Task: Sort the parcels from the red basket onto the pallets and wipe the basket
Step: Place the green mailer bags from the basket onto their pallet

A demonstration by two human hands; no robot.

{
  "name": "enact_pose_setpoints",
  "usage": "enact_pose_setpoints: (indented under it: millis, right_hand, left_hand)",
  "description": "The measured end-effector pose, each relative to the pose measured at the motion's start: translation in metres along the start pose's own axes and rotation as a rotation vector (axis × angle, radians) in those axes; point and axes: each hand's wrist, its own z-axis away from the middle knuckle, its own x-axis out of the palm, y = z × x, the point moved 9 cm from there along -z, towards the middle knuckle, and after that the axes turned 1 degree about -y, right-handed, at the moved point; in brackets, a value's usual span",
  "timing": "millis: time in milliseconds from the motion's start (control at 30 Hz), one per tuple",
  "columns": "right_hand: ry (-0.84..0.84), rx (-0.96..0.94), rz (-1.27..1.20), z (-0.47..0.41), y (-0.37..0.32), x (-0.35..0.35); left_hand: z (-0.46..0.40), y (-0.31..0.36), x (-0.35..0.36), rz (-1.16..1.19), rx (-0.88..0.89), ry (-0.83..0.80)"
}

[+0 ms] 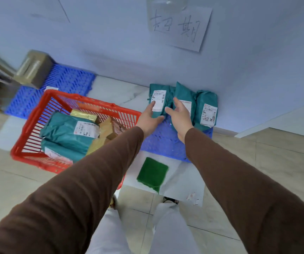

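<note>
Three teal parcels stand in a row against the wall on the right blue pallet [164, 143]. My left hand [150, 118] holds the lower end of the leftmost teal parcel [159, 94], thumb on its white label. My right hand [180, 116] has its fingers apart and rests on the middle teal parcel [184, 96]; whether it grips is unclear. The third teal parcel [207, 110] stands at the right. The red basket [37, 114] at the left holds teal parcels [65, 131] and brown boxes [105, 129]. A folded green cloth [152, 173] lies on white paper.
A second blue pallet [69, 79] lies at the back left with a brown cardboard box [35, 68] on it. A paper sign [178, 24] with handwriting hangs on the wall above the right pallet. My legs are visible below on the tiled floor.
</note>
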Motion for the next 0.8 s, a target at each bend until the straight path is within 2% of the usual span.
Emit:
enact_pose_setpoints:
  millis: [400, 600, 800]
  right_hand:
    - [0.002, 0.044, 0.051, 0.052, -0.001, 0.176]
    - [-0.032, 0.125, 0.064, 0.067, 0.018, 0.207]
    - [-0.06, 0.281, 0.003, 0.08, 0.069, 0.212]
  left_hand:
    - [0.05, -0.059, -0.191, -0.054, -0.033, 0.001]
    - [0.056, -0.094, -0.229, -0.081, -0.124, -0.004]
    - [0.079, -0.135, -0.229, -0.113, -0.286, -0.021]
